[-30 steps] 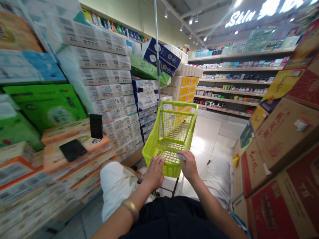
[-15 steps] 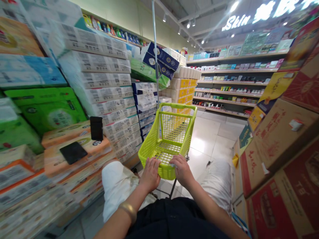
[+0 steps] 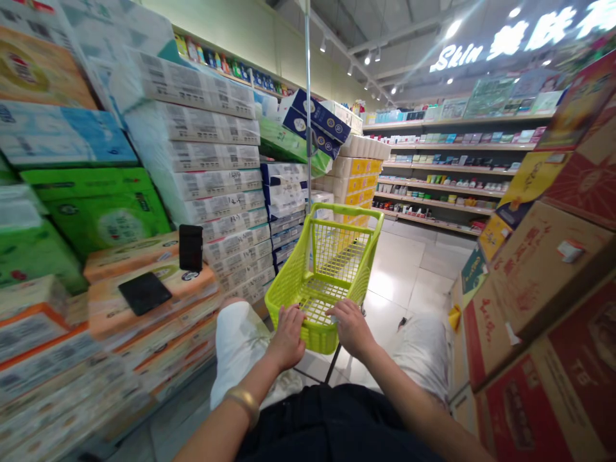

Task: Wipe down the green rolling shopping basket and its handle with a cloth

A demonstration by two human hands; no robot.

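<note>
A lime-green plastic shopping cart (image 3: 319, 337) stands between my knees, its mesh basket tilted towards me and bare inside. My left hand (image 3: 289, 337) is curled over the left part of its near rim, with a gold-coloured bangle (image 3: 244, 405) on that wrist. Over the right part of the same rim, my right hand (image 3: 352, 326) grips with bent fingers. A small pale bit shows at the right fingertips, too small to name. The undersides of both hands are hidden.
Stacked tissue packs (image 3: 212, 154) rise on the left, with a black phone-like device (image 3: 191, 248) and a flat black pad (image 3: 144, 293) on a lower pack. Cardboard cartons (image 3: 534, 263) line the right side. Stocked shelves (image 3: 447, 167) stand beyond the tiled floor (image 3: 397, 266).
The view has shifted slightly, so the surroundings sit a little further right. Both hands keep their places on the cart's near rim.
</note>
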